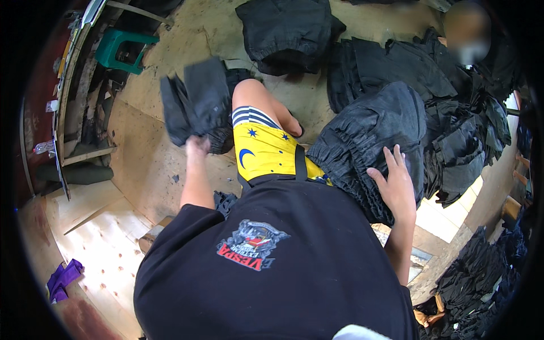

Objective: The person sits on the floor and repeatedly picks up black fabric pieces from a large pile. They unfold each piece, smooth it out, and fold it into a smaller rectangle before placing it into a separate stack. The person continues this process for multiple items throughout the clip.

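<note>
My left hand [197, 145] is closed on the gathered waist edge of a pair of black trousers [204, 93], held out to the left of my knee. Their two legs point away from me and are a little blurred. On my right thigh lies a stack of black trousers [371, 127] with ruched elastic waistbands. My right hand [395, 181] rests flat on that stack, fingers spread. Part of another dark garment shows behind the trousers in my left hand.
A folded black pile [289, 34] lies on the floor ahead. More black garments [396, 68] are heaped to the right, near another person, whose face is blurred. A green plastic stool [122, 51] stands far left by a wooden frame. Dark cloth scraps [473, 277] lie lower right.
</note>
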`<state>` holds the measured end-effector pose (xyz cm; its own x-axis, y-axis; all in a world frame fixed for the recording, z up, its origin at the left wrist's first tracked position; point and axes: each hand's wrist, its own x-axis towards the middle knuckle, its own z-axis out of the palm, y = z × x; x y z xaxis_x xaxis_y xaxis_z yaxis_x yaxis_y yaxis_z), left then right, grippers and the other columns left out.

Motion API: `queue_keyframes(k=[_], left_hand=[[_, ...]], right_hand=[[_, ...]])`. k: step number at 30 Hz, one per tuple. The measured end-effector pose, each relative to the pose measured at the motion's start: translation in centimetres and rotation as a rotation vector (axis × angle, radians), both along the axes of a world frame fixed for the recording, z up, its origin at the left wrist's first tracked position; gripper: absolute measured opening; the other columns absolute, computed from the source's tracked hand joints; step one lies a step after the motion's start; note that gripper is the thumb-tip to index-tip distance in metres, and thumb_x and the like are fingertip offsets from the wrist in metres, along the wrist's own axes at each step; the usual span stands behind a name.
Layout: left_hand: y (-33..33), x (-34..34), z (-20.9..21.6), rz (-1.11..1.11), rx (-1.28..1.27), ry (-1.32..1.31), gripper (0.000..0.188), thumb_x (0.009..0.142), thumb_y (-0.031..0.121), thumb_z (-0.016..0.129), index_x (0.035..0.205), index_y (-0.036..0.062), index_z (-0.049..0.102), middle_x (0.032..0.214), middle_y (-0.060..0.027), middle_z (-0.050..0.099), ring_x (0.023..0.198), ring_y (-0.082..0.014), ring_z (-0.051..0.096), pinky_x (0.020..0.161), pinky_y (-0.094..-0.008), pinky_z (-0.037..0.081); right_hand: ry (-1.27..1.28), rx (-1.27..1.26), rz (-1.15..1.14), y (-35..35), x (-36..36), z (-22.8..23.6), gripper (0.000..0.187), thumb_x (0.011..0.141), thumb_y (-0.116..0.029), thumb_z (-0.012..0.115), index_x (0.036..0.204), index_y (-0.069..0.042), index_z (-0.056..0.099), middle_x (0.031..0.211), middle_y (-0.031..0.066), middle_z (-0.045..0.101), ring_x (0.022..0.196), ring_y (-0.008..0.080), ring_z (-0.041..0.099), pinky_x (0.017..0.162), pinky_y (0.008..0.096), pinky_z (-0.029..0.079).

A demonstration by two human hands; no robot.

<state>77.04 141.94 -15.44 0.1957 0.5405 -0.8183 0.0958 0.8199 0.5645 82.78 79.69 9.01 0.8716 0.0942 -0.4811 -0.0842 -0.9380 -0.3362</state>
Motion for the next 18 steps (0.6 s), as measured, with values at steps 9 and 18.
queue_keyframes(k=[9,18], left_hand=[[-8.1,5.3,-6.5,-0.380,0.609,0.150,0.039,0.096,0.010,0.071,0.131,-0.0027,0.062,0.119,-0.0134,0.068,0.098,-0.0224,0.067,0.086,-0.0368,0.058],[-21.3,20.0,10.1,-1.080,0.760,-0.458,0.048,0.102,0.025,0.078,0.142,0.0028,0.063,0.133,-0.0123,0.068,0.121,-0.0187,0.065,0.098,-0.0319,0.054]], right_hand=[[-0.098,0.014,0.152,1.2,1.7,-0.2,0.042,0.101,-0.024,0.066,0.129,0.007,0.065,0.114,0.0270,0.074,0.097,0.0456,0.072,0.092,0.0522,0.057],[-0.160,0.533,-0.192,-1.5,4.6,1.4,0.038,0.105,-0.022,0.067,0.134,0.001,0.063,0.104,0.0139,0.074,0.094,0.0270,0.074,0.089,0.0392,0.061]])
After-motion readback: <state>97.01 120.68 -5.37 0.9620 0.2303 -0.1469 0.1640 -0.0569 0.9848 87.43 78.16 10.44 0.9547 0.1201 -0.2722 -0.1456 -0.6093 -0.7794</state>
